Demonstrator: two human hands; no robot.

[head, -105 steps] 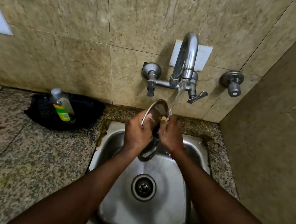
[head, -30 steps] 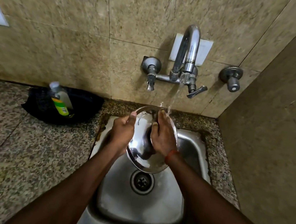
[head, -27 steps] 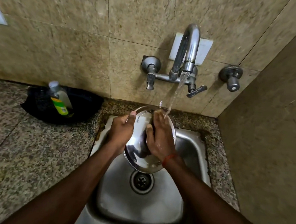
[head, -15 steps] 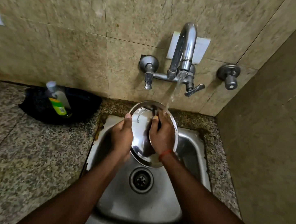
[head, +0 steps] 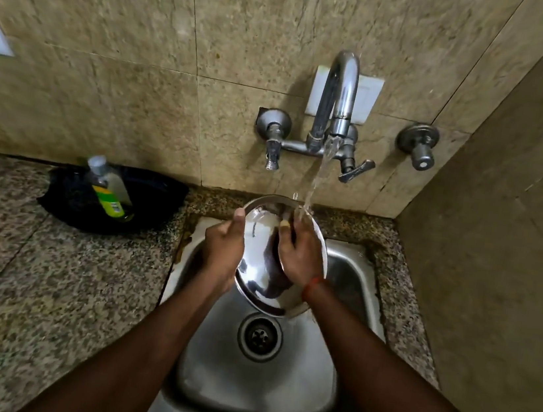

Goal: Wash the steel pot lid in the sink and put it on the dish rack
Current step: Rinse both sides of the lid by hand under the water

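Note:
The round steel pot lid (head: pixel 258 259) is held tilted above the steel sink (head: pixel 350 278), its shiny face turned toward me. My left hand (head: pixel 222 251) grips its left rim, thumb on top. My right hand (head: pixel 300 254) lies flat on the lid's face, fingers up at the top edge. Water from the wall tap (head: pixel 337 100) runs onto the fingers and the lid's upper rim. No dish rack shows in this view.
A speckled granite counter (head: pixel 46 280) lies left of the sink, with a black tray (head: pixel 157 197) holding a green-labelled soap bottle (head: pixel 108 187). Tiled walls close in behind and at the right. The drain (head: pixel 259 337) sits below the lid.
The lid has turned from edge-on to face-on toward me. My right hand has been sliding over its face under the running water, while the left hand kept its hold on the rim.

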